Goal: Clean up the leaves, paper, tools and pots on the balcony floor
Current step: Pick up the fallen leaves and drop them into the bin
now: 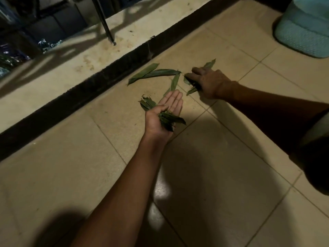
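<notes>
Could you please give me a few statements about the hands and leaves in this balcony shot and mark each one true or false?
1. The left hand is palm up with a bundle of leaves lying across it. True.
2. The right hand is lifted high above the floor and holds nothing. False: it is down at the tiled floor, gripping leaves.
3. Several long leaves lie loose on the tiles beyond the left hand. True.
4. The turquoise container stands between the two hands. False: it stands at the upper right edge, well beyond the right hand.
5. The loose leaves lie on the raised ledge past the dark strip. False: they are on the near side, on the tiles.
</notes>
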